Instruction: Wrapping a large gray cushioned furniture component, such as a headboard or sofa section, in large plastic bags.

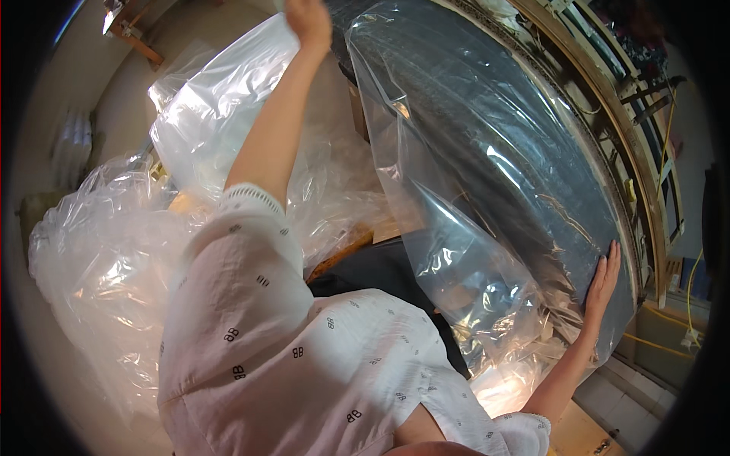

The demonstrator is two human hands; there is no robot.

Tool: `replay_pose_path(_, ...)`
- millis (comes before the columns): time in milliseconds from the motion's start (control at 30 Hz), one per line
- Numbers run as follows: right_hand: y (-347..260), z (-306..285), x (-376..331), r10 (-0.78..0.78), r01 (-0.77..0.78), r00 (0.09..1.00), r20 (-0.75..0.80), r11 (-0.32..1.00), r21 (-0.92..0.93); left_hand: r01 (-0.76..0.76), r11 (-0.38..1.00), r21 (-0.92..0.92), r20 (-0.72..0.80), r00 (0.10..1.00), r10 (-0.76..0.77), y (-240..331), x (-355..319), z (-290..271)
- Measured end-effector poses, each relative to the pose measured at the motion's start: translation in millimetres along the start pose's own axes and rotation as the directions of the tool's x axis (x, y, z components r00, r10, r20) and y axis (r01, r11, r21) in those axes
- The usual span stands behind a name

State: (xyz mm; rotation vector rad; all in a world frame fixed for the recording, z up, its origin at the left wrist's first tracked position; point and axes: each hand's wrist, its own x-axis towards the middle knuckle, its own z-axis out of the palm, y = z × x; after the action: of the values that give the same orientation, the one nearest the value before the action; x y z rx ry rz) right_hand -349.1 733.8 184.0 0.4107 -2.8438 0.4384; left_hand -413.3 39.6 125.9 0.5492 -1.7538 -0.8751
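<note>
At the far left, a billowing heap of clear plastic film (106, 281) lies loosely crumpled, catching bright glints. Beyond it, at the upper left, stands a wooden frame (137, 38). The left arm stretches forward from a white sleeve (251, 205), past raised folds of film, to the left hand (310, 26) beside their upper edge. The top of the view cuts off its fingers, so I cannot tell whether they are spread, closed or gripping the plastic.

Right of that, a clear sheet (433, 220) covers the dark worktop (437, 57) and drapes, wrinkled, over its near edge. Close to the worktop's right end, the right hand (603, 285) rests flat on the sheet, fingers straight and close together, gripping nothing. Past the worktop's curving far edge runs a wooden rail (606, 95); yellow cords (690, 296) hang at the far right.
</note>
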Motion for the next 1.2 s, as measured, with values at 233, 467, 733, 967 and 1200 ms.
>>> replay_pose_path(233,7.0,4.8,-1.0,0.01,-0.01,1.0,0.003,0.999,-0.043,0.352,0.823,0.447,0.107,0.892,-0.44,-126.3,-77.2,-19.2)
replay_pose_path(467,21.1,6.7,-0.8,0.051,-0.051,0.999,0.008,0.998,-0.028,-0.008,0.447,0.894,0.257,0.828,-0.498,-109.7,-70.1,-69.0)
replay_pose_path(733,31.8,9.8,3.9,0.019,-0.019,1.0,-0.007,0.999,-0.025,0.352,0.84,0.414,0.404,0.756,-0.515,-204.4,-57.1,-178.3)
replay_pose_path(967,50.5,5.2,19.6,0.051,-0.053,0.998,0.033,0.998,0.041,0.564,0.128,-0.816,0.127,0.39,-0.912,-221.6,-23.0,-287.5)
replay_pose_path(1200,-194.5,-10.9,43.2,-0.209,0.178,0.978,-0.007,0.813,0.554,0.651,0.69,-0.315,0.327,0.757,-0.565,-4.1,-121.3,-235.5)
